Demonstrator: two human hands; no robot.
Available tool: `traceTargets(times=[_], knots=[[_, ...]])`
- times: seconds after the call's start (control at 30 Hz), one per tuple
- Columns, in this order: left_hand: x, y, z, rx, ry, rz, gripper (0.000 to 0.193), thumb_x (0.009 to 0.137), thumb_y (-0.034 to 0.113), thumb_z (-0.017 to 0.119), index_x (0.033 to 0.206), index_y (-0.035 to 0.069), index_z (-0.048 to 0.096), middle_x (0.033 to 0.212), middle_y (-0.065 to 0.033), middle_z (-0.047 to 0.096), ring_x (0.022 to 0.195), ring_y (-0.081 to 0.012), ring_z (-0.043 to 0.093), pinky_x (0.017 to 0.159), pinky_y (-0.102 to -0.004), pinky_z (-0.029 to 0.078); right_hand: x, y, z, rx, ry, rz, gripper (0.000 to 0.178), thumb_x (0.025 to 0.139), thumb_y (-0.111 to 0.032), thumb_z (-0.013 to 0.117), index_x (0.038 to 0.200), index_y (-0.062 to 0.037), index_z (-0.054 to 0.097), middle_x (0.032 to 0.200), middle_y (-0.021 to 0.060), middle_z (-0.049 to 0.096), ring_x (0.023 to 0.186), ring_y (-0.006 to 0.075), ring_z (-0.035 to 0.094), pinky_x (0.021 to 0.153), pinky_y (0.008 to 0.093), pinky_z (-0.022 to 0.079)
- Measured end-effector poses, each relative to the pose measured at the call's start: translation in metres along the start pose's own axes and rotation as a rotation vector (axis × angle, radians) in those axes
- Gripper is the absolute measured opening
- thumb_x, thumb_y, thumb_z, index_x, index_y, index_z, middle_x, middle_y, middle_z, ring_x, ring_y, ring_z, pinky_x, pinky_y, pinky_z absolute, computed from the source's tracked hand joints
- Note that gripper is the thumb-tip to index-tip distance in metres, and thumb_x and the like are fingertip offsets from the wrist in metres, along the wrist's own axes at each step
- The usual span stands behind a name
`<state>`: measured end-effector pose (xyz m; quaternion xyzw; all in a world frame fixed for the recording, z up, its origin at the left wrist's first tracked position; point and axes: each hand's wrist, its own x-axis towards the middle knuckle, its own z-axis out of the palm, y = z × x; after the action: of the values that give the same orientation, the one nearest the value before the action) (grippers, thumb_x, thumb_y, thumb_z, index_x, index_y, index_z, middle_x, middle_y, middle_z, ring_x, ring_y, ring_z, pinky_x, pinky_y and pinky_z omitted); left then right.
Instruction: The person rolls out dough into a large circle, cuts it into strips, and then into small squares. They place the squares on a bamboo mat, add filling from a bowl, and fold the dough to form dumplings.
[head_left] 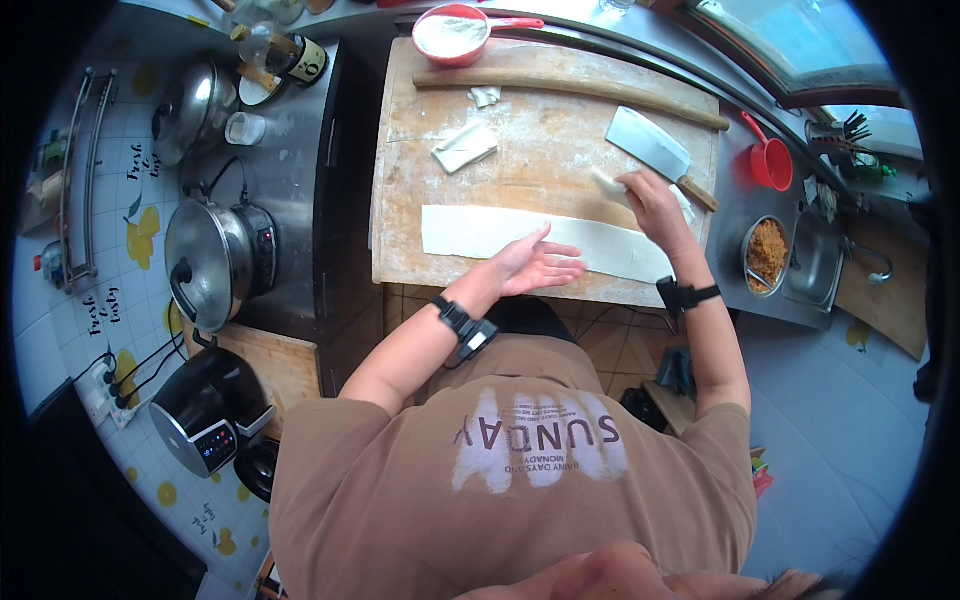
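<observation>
A long flat strip of dough [470, 232] lies across the near part of the floured wooden board [400, 190]. Over its near edge my left hand [540, 264] is held palm up with the fingers stretched out, holding nothing. My right hand [655, 205] pinches a small piece of dough [607, 185] above the board, right of its middle. Just beyond that hand lies a cleaver [648, 142] with a wooden handle. A folded piece of dough [465, 147] and a smaller scrap [485, 96] rest farther left. Another bit of dough shows partly behind my right wrist.
A long rolling pin [570, 92] spans the board's far side, near a red scoop of flour [450, 36]. To the right are a red ladle [770, 163], a bowl of orange-brown filling [767, 252] and a sink [815, 265]. A lidded pan [210, 262] stands left.
</observation>
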<state>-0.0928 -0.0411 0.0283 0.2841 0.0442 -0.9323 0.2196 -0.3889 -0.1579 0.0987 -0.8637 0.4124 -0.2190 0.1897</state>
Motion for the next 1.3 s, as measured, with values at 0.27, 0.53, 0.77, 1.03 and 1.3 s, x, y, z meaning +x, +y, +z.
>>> traceTargets(times=[0.27, 0.53, 0.77, 1.03, 1.3], knots=[[0.009, 0.001, 0.039, -0.409, -0.344, 0.256, 0.098, 0.117, 0.081, 0.022, 0.178, 0.006, 0.039, 0.181, -0.0216, 0.045, 0.163, -0.0437, 0.048, 0.136, -0.0687, 0.036, -0.028, -0.108, -0.004, 0.092, -0.010, -0.097, 0.023, 0.085, 0.004, 0.082, 0.107, -0.0052, 0.080, 0.121, 0.0134, 0.079, 0.118, 0.0353, 0.075, 0.102, 0.0465, 0.061], [0.018, -0.019, 0.039, -0.147, -0.219, 0.371, 0.098, 0.116, 0.080, 0.033, 0.179, 0.005, 0.035, 0.184, -0.0159, 0.042, 0.169, -0.0337, 0.043, 0.140, -0.0550, 0.035, -0.069, -0.134, 0.071, 0.131, 0.344, 0.345, 0.024, 0.091, -0.006, 0.089, 0.113, -0.0033, 0.080, 0.100, 0.0134, 0.074, 0.097, 0.0365, 0.070, 0.089, 0.0459, 0.060], [0.037, -0.038, 0.044, -0.046, -0.126, 0.178, 0.095, 0.117, 0.079, 0.037, 0.180, 0.009, 0.036, 0.182, -0.0109, 0.046, 0.168, -0.0298, 0.043, 0.139, -0.0548, 0.035, -0.114, -0.108, 0.083, 0.455, 0.327, 0.804, 0.018, 0.092, -0.010, 0.089, 0.107, -0.0034, 0.080, 0.099, 0.0129, 0.077, 0.094, 0.0348, 0.073, 0.084, 0.0439, 0.061], [0.077, -0.056, 0.058, 0.041, -0.092, 0.086, 0.089, 0.119, 0.076, 0.032, 0.176, 0.009, 0.042, 0.177, -0.0132, 0.053, 0.162, -0.0341, 0.051, 0.134, -0.0607, 0.042, -0.153, -0.082, 0.077, 0.244, 0.472, 0.684, 0.011, 0.097, -0.011, 0.086, 0.101, -0.0026, 0.081, 0.092, 0.0123, 0.079, 0.082, 0.0271, 0.076, 0.078, 0.0400, 0.062], [0.126, -0.044, 0.081, 0.075, 0.137, 0.013, 0.082, 0.121, 0.068, 0.033, 0.173, 0.006, 0.045, 0.165, -0.0221, 0.062, 0.150, -0.0436, 0.063, 0.124, -0.0644, 0.052, -0.225, 0.025, 0.054, 0.347, 0.721, 1.115, 0.014, 0.108, -0.016, 0.077, 0.110, -0.0023, 0.077, 0.094, 0.0089, 0.079, 0.083, 0.0211, 0.077, 0.078, 0.0381, 0.061]])
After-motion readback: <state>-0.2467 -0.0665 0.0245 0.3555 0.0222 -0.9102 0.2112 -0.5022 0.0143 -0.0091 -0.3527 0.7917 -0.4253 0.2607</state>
